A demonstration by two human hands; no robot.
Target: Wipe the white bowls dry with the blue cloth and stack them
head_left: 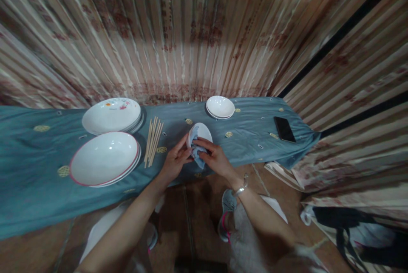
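Note:
A small white bowl (206, 132) is tilted up between my two hands, above the front edge of the cloth-covered table. My left hand (175, 159) grips the bowl by its left side, fingers along the rim. In my right hand (216, 156) is a bunched light-blue cloth (198, 155), pressed against the inside of the bowl. Part of the cloth hangs below the rim. Just left of my hands lie several wooden chopsticks (153, 141). Behind and to the right of the held bowl stands a short stack of small white bowls (220, 106).
Flower-decorated plates (111, 116) are stacked at the back left. In front of them stand wide pink-rimmed dishes (103, 158), also stacked. A black phone (284, 129) lies on the right of the teal tablecloth (251, 137). Curtains (191, 52) hang close behind; a bag (350, 230) sits at lower right.

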